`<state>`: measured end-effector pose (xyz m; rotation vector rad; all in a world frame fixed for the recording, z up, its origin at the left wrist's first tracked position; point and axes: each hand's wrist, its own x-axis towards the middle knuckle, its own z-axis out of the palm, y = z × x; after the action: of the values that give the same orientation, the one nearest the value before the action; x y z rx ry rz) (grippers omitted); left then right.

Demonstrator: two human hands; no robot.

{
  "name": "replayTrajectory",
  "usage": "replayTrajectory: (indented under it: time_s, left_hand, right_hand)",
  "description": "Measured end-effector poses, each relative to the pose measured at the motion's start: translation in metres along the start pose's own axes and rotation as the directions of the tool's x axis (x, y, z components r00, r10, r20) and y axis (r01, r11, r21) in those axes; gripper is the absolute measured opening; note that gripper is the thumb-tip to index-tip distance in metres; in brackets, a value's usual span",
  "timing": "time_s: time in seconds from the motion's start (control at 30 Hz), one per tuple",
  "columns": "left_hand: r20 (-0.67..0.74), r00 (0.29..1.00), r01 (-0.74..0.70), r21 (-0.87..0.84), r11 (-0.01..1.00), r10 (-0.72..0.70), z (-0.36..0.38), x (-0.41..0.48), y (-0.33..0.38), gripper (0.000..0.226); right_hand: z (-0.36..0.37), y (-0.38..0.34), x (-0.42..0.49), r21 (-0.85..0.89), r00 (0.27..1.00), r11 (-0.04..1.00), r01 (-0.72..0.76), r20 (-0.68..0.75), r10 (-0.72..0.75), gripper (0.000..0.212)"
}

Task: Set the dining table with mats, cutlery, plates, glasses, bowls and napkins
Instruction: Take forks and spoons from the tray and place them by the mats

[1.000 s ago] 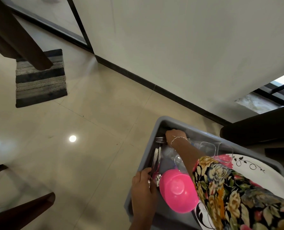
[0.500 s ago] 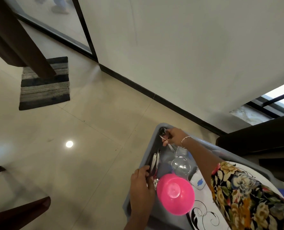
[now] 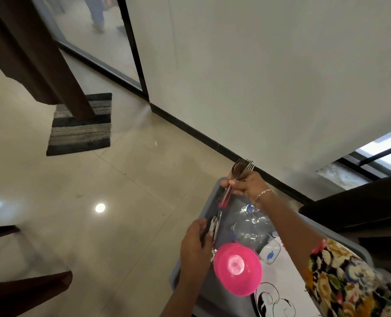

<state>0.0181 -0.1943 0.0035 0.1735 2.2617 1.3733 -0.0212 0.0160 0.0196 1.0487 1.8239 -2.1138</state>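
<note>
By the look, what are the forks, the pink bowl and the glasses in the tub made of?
Forks in the right hand: metal, likely steel, with a bright mirror shine; the reddish handle ends may be plastic. Pink bowl: probably plastic, opaque and smooth with a glossy highlight. Glasses: clear and see-through; whether glass or plastic cannot be told.

The forks (image 3: 238,177) in my right hand (image 3: 249,186) are bright polished metal with red, plastic-looking handle ends. The knives (image 3: 214,225) in my left hand (image 3: 196,245) shine the same. At five o'clock the pink bowl (image 3: 236,268) is glossy plastic, the tub (image 3: 234,203) dull grey plastic and the glasses (image 3: 251,227) clear. The floor (image 3: 98,236) tiles are mirror-smooth. The rug (image 3: 80,129) at ten o'clock is coarse woven cloth.
</note>
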Motion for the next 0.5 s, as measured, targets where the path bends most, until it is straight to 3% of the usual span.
replayTrajectory:
  time_s: [0.1, 0.23, 0.3, 0.5]
  left_hand:
    - [-0.018, 1.000, -0.016, -0.040, 0.999, 0.016, -0.007, -0.009, 0.027, 0.030]
    - [0.000, 0.999, -0.053, -0.164, 0.985, 0.053, -0.013, -0.031, 0.069, 0.012]
    - [0.017, 1.000, -0.019, -0.218, 0.976, 0.024, -0.015, -0.052, 0.086, 0.007]
    - [-0.011, 0.993, 0.107, -0.339, 0.935, -0.118, -0.011, -0.148, 0.115, 0.024]
  right_hand:
    - [0.013, -0.021, -0.027, 0.055, 0.994, 0.998, -0.030, 0.104, 0.025, 0.013]
    - [0.032, -0.041, -0.080, -0.013, 0.961, 0.995, -0.097, 0.257, 0.098, 0.010]
    - [0.036, -0.045, -0.111, -0.020, 0.955, 0.998, -0.063, 0.288, 0.066, 0.012]
    - [0.040, -0.037, -0.212, -0.052, 0.936, 0.994, 0.094, 0.346, -0.070, 0.005]
